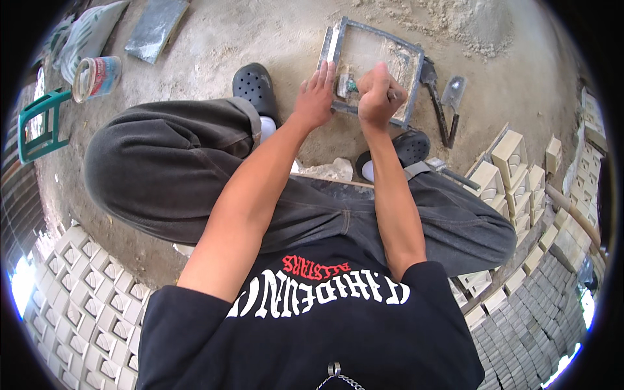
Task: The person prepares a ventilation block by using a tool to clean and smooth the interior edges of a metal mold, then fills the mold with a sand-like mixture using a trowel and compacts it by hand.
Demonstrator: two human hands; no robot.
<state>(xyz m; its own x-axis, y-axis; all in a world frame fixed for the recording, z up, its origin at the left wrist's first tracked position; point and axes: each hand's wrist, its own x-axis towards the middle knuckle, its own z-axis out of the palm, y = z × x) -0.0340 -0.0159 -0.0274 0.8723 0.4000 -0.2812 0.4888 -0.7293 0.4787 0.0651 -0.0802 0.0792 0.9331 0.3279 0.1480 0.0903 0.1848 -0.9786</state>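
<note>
Dusty ground (208, 45) bears a rectangular, grey-edged frame (383, 34), just ahead of the perforated right shoe (411, 148). The frame is probably rigid and fairly heavy, gritty rather than slippery, best gripped by 2 opposite bars; its pale fill (367, 47) appears crumbly. Right of it: 2 dark-handled tools (454, 91). Left hand (316, 97): laid along the left bar, fingers straight, close together. Right hand (378, 97): fist over the fill, contents indeterminable. Beside it: 1 small green piece (352, 86).
</note>
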